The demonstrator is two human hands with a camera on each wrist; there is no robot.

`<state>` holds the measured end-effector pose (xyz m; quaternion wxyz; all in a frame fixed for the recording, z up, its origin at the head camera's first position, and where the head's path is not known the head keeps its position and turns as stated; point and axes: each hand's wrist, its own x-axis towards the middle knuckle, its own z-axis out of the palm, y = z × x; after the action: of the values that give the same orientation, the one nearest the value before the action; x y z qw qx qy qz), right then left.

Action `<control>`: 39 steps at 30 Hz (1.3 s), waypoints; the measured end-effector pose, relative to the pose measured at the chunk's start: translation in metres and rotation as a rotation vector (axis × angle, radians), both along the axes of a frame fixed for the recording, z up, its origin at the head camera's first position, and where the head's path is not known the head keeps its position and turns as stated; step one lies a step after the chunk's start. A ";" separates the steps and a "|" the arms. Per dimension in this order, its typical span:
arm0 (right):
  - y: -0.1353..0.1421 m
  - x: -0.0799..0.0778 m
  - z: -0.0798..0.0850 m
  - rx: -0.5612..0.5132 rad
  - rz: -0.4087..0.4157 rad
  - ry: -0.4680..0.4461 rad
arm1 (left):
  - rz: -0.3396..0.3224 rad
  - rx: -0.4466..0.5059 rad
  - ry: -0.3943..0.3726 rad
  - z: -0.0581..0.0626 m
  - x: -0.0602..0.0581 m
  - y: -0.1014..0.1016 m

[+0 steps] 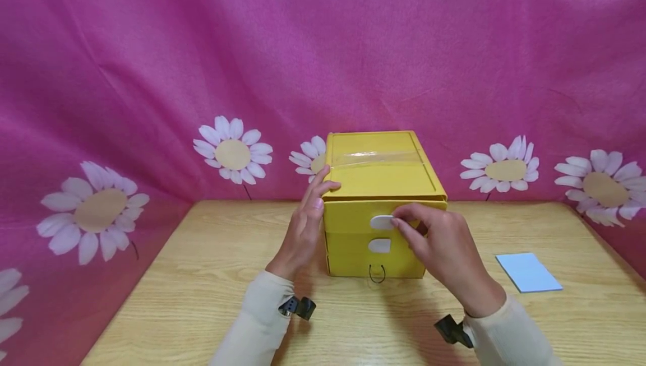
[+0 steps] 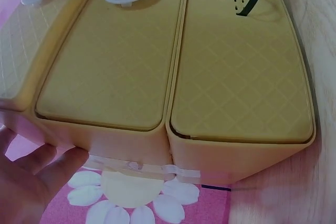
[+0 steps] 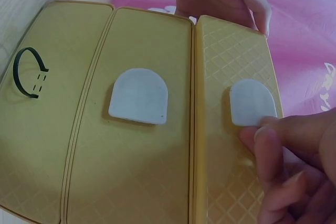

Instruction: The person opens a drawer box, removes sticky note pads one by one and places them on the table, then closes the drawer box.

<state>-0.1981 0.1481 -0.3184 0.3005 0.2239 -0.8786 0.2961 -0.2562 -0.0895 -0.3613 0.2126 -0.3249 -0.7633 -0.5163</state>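
Observation:
A yellow three-drawer box (image 1: 375, 181) stands on the table with its front facing me. My right hand (image 1: 444, 242) pinches the white tab handle (image 1: 382, 222) of the top drawer (image 3: 233, 51) between thumb and forefinger. The top drawer's front sits a little forward of the two below. Below it, the middle drawer (image 2: 113, 61) bears a second white tab (image 3: 139, 97), and a black loop (image 3: 23, 74) is fixed to the bottom drawer (image 2: 241, 77). My left hand (image 1: 303, 228) rests against the box's upper left side, fingers extended, fingertips at the top edge.
A light blue square pad (image 1: 529, 272) lies on the wooden table (image 1: 187, 299) to the right of the box. Behind the table hangs a pink cloth (image 1: 353, 46) printed with white daisies. Clear tape (image 1: 375, 157) crosses the box's top.

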 end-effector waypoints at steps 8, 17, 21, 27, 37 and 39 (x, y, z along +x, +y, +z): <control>-0.001 -0.003 0.002 0.005 0.003 -0.015 | 0.059 -0.061 0.033 0.001 -0.001 -0.001; -0.001 -0.006 0.002 0.002 -0.001 -0.031 | 0.078 -0.080 0.041 0.001 -0.003 0.000; 0.000 -0.008 0.003 0.007 -0.008 -0.026 | 0.081 -0.082 0.043 0.001 -0.003 0.000; -0.001 -0.009 0.002 0.001 -0.010 -0.034 | 0.087 -0.080 0.041 0.001 -0.003 0.000; -0.001 -0.010 0.000 -0.013 -0.016 -0.031 | 0.088 -0.078 0.038 0.002 -0.002 0.001; -0.001 -0.010 0.000 -0.020 -0.018 -0.035 | 0.086 -0.078 0.039 0.002 -0.002 0.001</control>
<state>-0.2081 0.1473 -0.3182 0.2900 0.2079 -0.8826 0.3060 -0.2584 -0.0886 -0.3592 0.2365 -0.3099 -0.7918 -0.4702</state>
